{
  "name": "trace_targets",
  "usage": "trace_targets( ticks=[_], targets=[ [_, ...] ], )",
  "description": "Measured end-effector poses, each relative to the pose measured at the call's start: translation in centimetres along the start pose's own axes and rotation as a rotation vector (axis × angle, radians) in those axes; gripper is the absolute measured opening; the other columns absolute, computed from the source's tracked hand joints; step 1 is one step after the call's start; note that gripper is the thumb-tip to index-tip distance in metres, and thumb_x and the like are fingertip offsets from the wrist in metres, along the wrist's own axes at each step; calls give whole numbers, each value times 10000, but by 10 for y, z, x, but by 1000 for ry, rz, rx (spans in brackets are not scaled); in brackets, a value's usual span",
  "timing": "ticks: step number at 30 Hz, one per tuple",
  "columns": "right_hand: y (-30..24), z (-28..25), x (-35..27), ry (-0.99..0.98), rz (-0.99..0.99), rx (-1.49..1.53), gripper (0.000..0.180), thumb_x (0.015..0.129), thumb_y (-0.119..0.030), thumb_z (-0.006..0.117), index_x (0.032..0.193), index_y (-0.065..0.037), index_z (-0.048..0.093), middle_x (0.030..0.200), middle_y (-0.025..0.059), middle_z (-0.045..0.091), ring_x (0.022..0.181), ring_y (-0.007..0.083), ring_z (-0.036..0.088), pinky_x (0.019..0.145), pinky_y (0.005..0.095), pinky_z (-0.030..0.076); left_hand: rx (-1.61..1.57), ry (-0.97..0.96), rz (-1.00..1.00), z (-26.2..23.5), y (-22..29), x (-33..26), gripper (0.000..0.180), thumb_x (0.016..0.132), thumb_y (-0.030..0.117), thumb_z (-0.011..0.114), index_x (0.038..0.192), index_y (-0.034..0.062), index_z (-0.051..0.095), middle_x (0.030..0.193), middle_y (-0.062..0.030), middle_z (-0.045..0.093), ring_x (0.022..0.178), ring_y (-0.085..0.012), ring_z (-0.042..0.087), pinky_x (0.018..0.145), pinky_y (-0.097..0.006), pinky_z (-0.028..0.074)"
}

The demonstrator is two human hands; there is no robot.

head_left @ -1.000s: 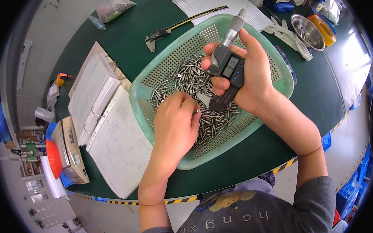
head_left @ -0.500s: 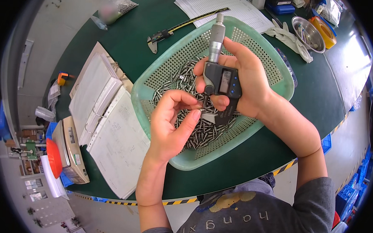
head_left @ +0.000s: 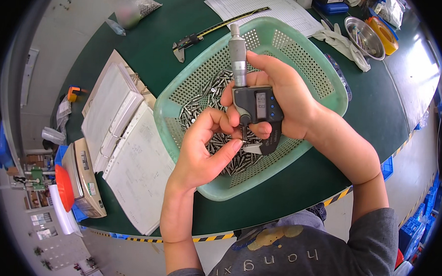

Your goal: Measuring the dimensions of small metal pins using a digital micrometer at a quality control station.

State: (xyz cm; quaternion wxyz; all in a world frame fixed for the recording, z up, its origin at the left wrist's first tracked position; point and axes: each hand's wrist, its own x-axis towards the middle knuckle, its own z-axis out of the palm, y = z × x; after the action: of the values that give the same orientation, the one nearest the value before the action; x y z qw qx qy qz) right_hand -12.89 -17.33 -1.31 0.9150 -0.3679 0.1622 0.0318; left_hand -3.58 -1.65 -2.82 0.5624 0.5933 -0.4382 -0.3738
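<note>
My right hand (head_left: 295, 99) is wrapped around a digital micrometer (head_left: 255, 96), its grey thimble tilted up and away, its black frame and small display toward me. Thumb and fingers of my left hand (head_left: 198, 156) pinch a tiny metal part (head_left: 243, 140) at the micrometer's jaws; only a bright tip of it shows, the rest being hidden by the fingers. Both hands are over a green perforated plastic basket (head_left: 324, 100). Inside it lies a heap of small slim metal pins (head_left: 200, 102), partly covered by my hands.
Beyond the basket rest a caliper (head_left: 188, 42) and printed sheets (head_left: 250, 5). An open ring binder (head_left: 133, 149) lies to the left, near a scale (head_left: 90, 182). White gloves (head_left: 343, 45), a metal bowl (head_left: 354, 26) and a tape roll (head_left: 384, 39) sit at the far right.
The micrometer has tilted and its thimble end has swung left and slightly nearer to me. My left hand's pinch has moved slightly toward me, still at the jaws.
</note>
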Motion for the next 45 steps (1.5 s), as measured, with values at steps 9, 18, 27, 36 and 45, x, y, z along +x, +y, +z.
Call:
trace_targets(
  ticks=[9,18,27,36,45],
  targets=[
    [-1,3,-1,10,8,1,590,857,-515,306,831,25,543,631,132,576,371,146,440,338,213,344,-25,-1,2,0,0,0,221,727,-15,617,836,51,436,821,-21,520,787,-101,507,777,-255,402],
    [0,2,-1,21,-53,-106,580,860,-536,352,808,7,549,613,124,573,364,132,435,319,203,327,-29,-8,5,0,-1,1,212,739,10,612,888,34,463,816,-21,526,784,-99,507,769,-256,406],
    [1,2,0,5,-91,-23,588,858,-550,343,809,-1,550,632,127,572,405,136,459,337,205,346,-136,-54,-108,-6,-11,1,112,803,101,585,812,2,534,748,0,529,693,-75,487,678,-238,404],
    [2,0,1,-20,-66,76,618,876,-535,253,880,18,529,674,135,570,418,146,456,350,215,361,-275,-47,-203,-9,-7,-1,122,801,59,604,882,-9,542,804,-9,536,714,-57,484,645,-188,397],
    [1,2,-1,-13,-85,84,601,855,-535,308,869,19,541,673,135,571,426,140,461,352,213,364,-345,-47,-192,-11,-9,-1,181,780,35,624,929,-26,539,874,-35,555,774,-68,511,690,-196,419]
  ],
)
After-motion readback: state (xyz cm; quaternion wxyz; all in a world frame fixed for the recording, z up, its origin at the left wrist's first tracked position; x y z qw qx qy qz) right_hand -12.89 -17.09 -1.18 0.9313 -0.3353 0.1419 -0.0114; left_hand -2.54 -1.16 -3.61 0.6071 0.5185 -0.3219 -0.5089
